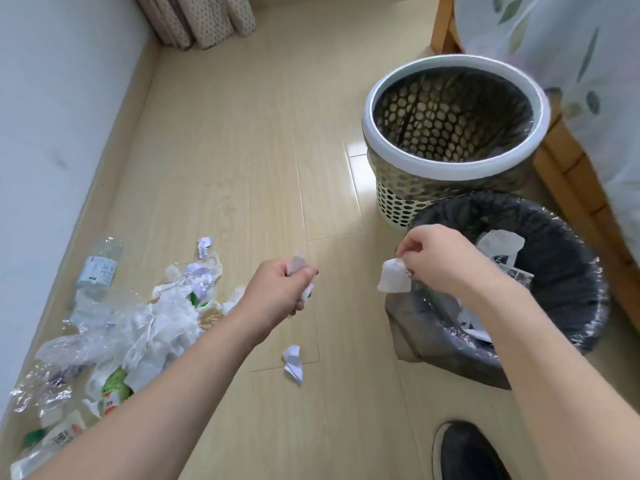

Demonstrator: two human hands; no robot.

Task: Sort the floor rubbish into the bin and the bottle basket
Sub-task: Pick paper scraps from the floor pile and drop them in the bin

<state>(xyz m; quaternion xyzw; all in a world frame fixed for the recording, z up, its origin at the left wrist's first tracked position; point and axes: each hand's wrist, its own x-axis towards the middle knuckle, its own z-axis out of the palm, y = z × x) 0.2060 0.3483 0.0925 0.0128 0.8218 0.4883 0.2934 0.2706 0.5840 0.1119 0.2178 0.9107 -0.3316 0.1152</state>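
My right hand (446, 259) pinches a crumpled white tissue (393, 280) just outside the left rim of the black-lined bin (585, 271), which holds some white paper. My left hand (282, 289) grips a wad of crumpled paper (298, 265) above the bare floor, left of the bin. The perforated bottle basket (391, 154) with a white rim stands behind the bin, and I see nothing inside it. A heap of rubbish (138, 323) lies along the left wall, with a clear plastic bottle (100, 265) at its far end.
One paper scrap (293, 363) lies on the floor between my arms; another (203, 245) lies beyond the heap. My dark shoe (467, 452) is at the bottom right. A wooden bed frame (575, 181) borders the right side, curtains (197, 19) hang at the back.
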